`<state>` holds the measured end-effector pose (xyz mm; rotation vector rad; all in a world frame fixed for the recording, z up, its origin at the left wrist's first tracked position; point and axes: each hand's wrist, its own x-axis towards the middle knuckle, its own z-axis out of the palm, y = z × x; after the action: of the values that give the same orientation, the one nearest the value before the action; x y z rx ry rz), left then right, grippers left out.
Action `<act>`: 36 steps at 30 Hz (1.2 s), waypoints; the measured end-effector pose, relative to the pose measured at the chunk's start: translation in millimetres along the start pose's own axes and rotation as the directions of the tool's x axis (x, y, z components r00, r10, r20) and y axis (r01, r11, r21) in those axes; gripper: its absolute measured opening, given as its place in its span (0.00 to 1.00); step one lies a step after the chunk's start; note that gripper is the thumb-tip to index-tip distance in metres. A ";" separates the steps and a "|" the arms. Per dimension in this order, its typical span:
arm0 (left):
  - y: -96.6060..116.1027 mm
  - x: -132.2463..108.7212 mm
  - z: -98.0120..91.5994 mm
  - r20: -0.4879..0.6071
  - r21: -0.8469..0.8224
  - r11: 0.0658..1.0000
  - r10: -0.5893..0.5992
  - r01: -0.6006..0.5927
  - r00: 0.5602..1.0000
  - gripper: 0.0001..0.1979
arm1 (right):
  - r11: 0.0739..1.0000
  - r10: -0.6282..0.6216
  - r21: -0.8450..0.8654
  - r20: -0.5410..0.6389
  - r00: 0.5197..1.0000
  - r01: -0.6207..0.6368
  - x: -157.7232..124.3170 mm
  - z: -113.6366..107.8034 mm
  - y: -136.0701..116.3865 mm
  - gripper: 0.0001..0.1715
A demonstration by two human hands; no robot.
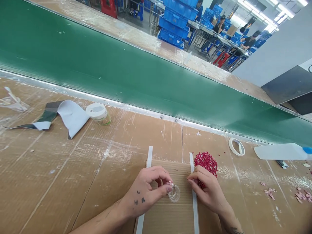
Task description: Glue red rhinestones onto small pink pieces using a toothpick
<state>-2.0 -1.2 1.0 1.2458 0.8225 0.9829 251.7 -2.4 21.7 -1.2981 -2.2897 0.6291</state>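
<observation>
My left hand pinches a small pink piece between thumb and fingertips. A clear, thin looped coil, perhaps line or a ring, hangs at those fingertips over a corrugated cardboard sheet. White strips run along both sides of the sheet. My right hand is at the sheet's right edge, thumb and forefinger closed together; anything between them is too small to make out. Just beyond it lies a pile of dark red beads, partly hidden by that hand.
Beyond the table runs a green conveyor belt. At left are a white-lidded jar and a bent sheet. At right lie a tape roll, a white bottle and pink pieces. Blue crates and people are farther back.
</observation>
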 end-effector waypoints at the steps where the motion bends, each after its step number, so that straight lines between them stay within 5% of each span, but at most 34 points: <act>1: -0.6 -0.3 0.5 0.004 -0.009 1.000 -0.015 0.015 1.000 0.03 | 0.997 0.023 0.075 -0.052 0.998 -0.019 1.0 2.3 -3.4 0.11; 5: -3.6 -0.9 1.7 0.018 -0.039 0.996 -0.082 0.083 0.996 0.04 | 0.946 0.072 0.324 -0.234 0.970 0.007 12.3 13.5 -22.3 0.09; 9: -5.7 -0.6 1.7 0.023 -0.082 0.991 -0.105 0.107 0.994 0.06 | 0.914 0.061 0.403 -0.263 0.963 0.052 24.4 21.7 -36.2 0.09; 36: -1.4 -2.3 2.9 0.058 -0.123 0.988 -0.089 0.096 0.994 0.09 | 0.946 -0.153 0.236 -0.273 0.950 0.221 26.3 27.5 -47.2 0.07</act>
<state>0.0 -4.5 0.0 1.1116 0.7595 0.9097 191.9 -5.9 30.6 -0.9594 -2.0121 0.6377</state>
